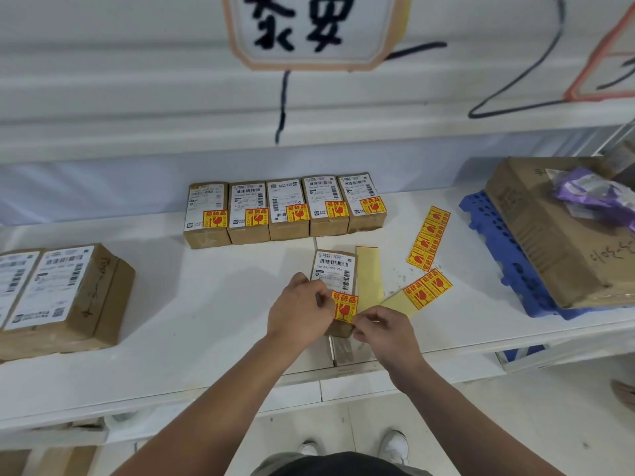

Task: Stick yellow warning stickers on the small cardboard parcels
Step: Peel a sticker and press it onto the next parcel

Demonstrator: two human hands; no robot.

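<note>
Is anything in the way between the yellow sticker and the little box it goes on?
No, nothing visible. The left hand and right hand pinch the yellow sticker by its edges, right over the near end of the small parcel. Whether it already touches the cardboard cannot be told.

Forearms [220,389] bare to the elbow, dark top [340,466] – greyish at the edges, white shoes [395,444]
</note>
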